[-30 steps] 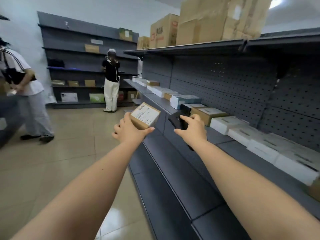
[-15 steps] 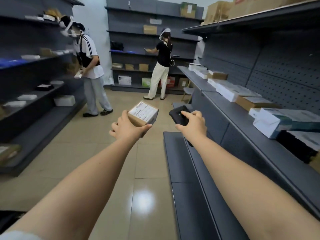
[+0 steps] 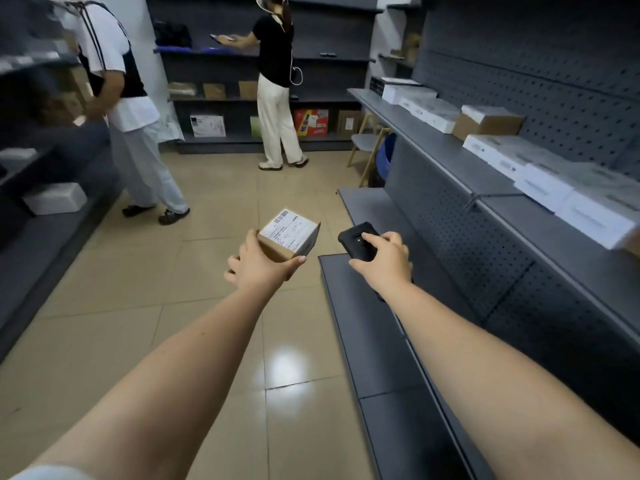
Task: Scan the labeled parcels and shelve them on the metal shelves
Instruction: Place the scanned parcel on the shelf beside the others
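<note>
Here, the left hand (image 3: 258, 263) gripped a small cardboard parcel (image 3: 289, 235) over the floor, label upward. The right hand (image 3: 382, 259) held a black handheld scanner (image 3: 358, 240) just beside it. Tilting the scanner toward the barcode would likely help.

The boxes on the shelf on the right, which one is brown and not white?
The brown cardboard box, with a white label on top, partway along the right-hand shelf. The white boxes on both sides of it are all pale; it alone is brown.
</note>
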